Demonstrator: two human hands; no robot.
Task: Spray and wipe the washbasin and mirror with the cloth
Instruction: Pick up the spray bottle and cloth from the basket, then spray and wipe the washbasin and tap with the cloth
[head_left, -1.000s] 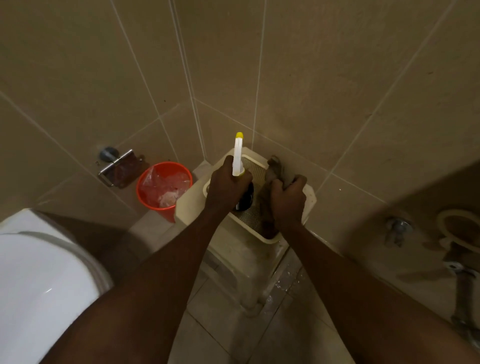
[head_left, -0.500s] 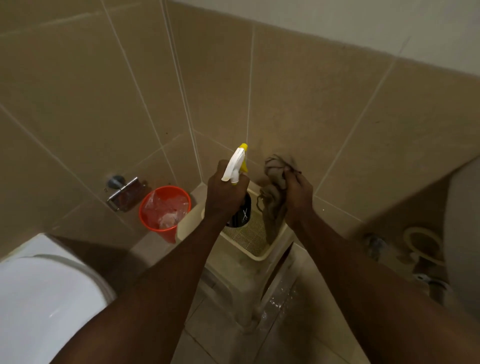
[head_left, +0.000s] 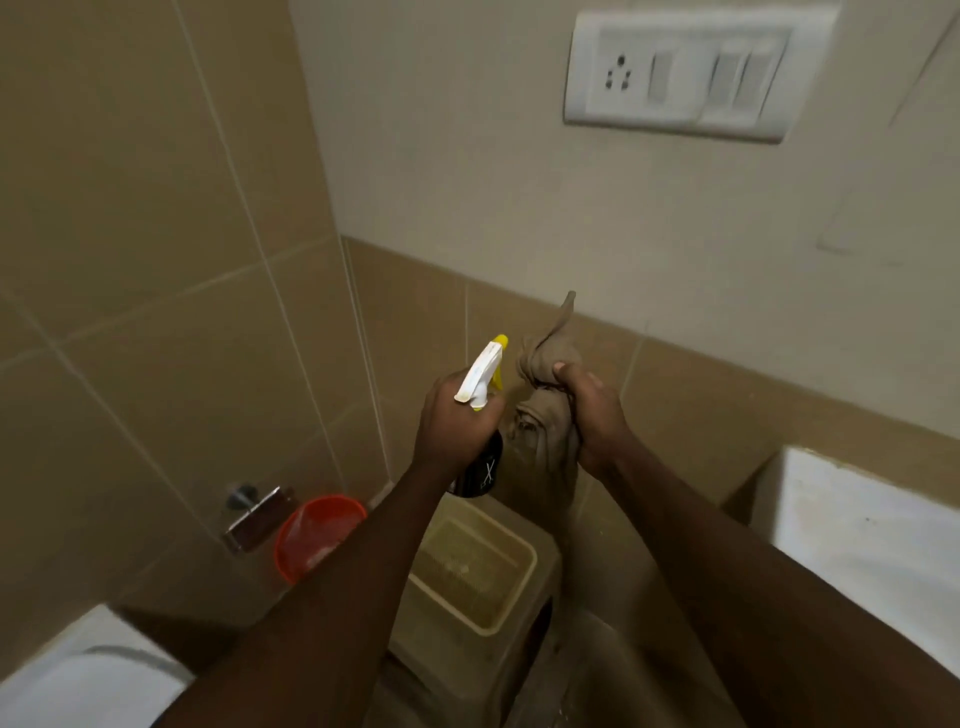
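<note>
Left hand (head_left: 457, 426) grips the spray bottle (head_left: 480, 410) round its neck, fingers curled under the white trigger head, yellow nozzle aimed up and away from the person. Likely held that way so a finger can reach the trigger at once. Right hand (head_left: 592, 410) is fisted round the cloth (head_left: 545, 415), thumb on top, 1 tail of cloth sticking up above the fist and the rest hanging below it. Bunched hold looks like carrying, not wiping; it would need spreading flat for a wipe.

Both hands are raised side by side in front of the tiled wall, bottle and cloth just beside each other, not clearly touching. Both are well above the basket (head_left: 522, 582), which sits on a stool (head_left: 543, 551) below.

Bottle: dark body, white sprayer, yellow tip; label too dim to read. Cloth: brown, crumpled, limp; cannot tell if wet.

Basin (head_left: 857, 535): only a white corner shows at right edge, below and to the right of the right hand, near it. Some specks on its surface. Mirror not in view. Judgement: tools in hand, no spraying or wiping of basin begun; next move is to turn right toward it.

Also there: orange bin (head_left: 317, 535) at the wall foot, metal holder (head_left: 254, 514) on the tiles beside it, toilet (head_left: 88, 675) at bottom left, switch plate (head_left: 680, 78) high on the wall.
</note>
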